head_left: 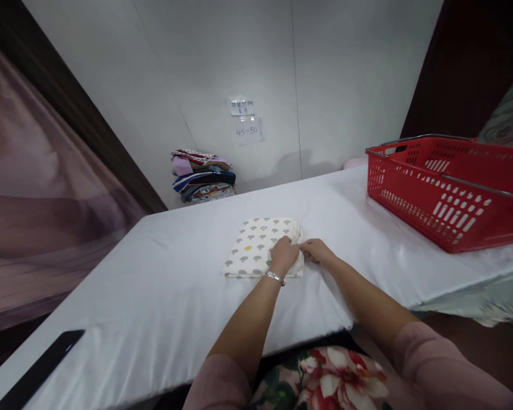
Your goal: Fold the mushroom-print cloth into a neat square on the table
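A white folded cloth [250, 242] with rows of grey mushroom-like prints and a few coloured ones lies flat before me. My left hand [284, 253], with a silver bracelet at the wrist, rests on its right part, fingers closed at the layered edge. Just beside it, my right hand [318, 250] is closed in a pinch at the cloth's right edge, the fingertips of both hands nearly meeting. Part of that edge is hidden under my fingers.
The table has a white cover [162, 296]. A red plastic basket [453, 193] with metal handles stands at the right. Against the wall is a stack of folded clothes [205, 176]. A long black object [43, 370] lies at the front left.
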Tool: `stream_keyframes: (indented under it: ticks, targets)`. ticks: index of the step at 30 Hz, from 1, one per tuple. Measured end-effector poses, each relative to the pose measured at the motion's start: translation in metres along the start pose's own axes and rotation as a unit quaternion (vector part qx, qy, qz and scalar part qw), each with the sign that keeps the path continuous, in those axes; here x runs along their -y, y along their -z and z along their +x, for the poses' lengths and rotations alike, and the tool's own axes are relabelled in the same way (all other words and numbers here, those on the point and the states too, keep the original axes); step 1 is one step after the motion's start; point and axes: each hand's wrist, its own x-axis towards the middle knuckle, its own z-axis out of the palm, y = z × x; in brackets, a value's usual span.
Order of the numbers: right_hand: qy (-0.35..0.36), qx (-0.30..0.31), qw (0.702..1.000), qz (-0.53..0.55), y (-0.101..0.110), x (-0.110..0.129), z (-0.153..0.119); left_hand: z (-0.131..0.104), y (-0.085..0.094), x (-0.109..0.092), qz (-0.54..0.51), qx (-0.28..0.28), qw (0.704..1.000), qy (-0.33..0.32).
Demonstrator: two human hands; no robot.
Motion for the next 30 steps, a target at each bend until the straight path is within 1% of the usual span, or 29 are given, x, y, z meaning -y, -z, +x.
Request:
stream_keyframes:
  ticks: [3,6,9,11,15,18,22,25,27,28,30]
  targets:
    - [-0.012,0.018,0.999,0.026,0.001,0.002,-0.003,-0.001,0.000,0.001,0.001,-0.002,1.000,-0.007]
    - [-0.005,0.024,0.998,0.058,0.001,0.004,-0.004,-0.002,0.000,0.001,0.003,-0.005,1.000,-0.014]
    - [0.009,0.000,0.997,0.074,-0.001,0.003,-0.004,-0.003,0.000,0.001,-0.005,-0.004,1.000,-0.014]
    - [0.023,-0.017,0.998,0.054,-0.002,0.001,-0.002,-0.003,0.000,0.002,-0.011,-0.006,1.000,-0.009]
    - [0.056,-0.024,0.997,0.041,-0.005,0.000,0.000,-0.003,-0.002,0.002,-0.010,-0.017,1.000,-0.013]
    - [0.050,-0.010,0.997,0.051,-0.007,0.002,0.001,-0.004,-0.002,0.002,-0.006,-0.022,0.999,-0.023]
    - [0.031,0.018,0.998,0.054,-0.008,0.009,-0.001,-0.006,0.001,0.000,-0.013,0.000,1.000,-0.013]
    - [0.025,0.026,0.998,0.058,-0.006,0.012,-0.003,-0.007,0.003,-0.002,-0.004,0.013,1.000,-0.009]
    - [0.025,0.027,0.998,0.057,-0.002,0.011,-0.003,-0.005,0.002,-0.003,0.006,0.010,1.000,-0.008]
    - [0.028,0.018,0.998,0.051,0.000,0.011,-0.003,-0.004,0.001,-0.003,0.009,0.007,1.000,-0.009]
    - [0.037,-0.025,0.999,0.025,0.006,0.009,-0.001,-0.002,0.000,-0.003,0.016,0.004,1.000,-0.010]
